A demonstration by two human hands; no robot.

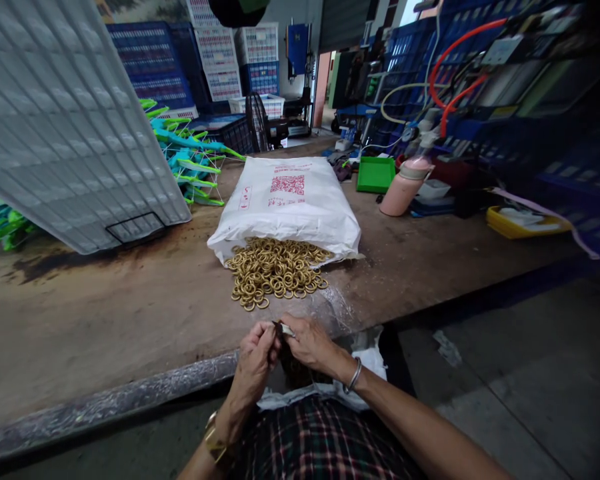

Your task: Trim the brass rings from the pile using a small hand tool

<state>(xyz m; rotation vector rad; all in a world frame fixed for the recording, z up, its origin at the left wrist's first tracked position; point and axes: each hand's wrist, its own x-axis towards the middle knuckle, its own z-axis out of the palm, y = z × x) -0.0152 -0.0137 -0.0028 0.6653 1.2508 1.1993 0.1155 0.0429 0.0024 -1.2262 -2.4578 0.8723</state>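
Observation:
Both hands meet at the table's front edge, just below a heap of gold-coloured rings [275, 273]. The rings spill from the mouth of a white sack [320, 217] with red print, lying on its side. My left hand [256, 357] is closed in a pinch; what it grips is hidden by the fingers. My right hand [313, 343] is closed around a small tool [286, 330] with a pale handle and a dark tip, which points at the left fingertips. Under the hands, an open white bag [373, 363] lies at my lap, its dark contents partly hidden.
A tall ribbed grey-white crate [80, 120] stands at the left of the wooden table [130, 313], with bright green and blue plastic pieces [190, 157] behind it. To the right are a green tray [375, 175], a pink bottle [405, 187] and a yellow tray [525, 223].

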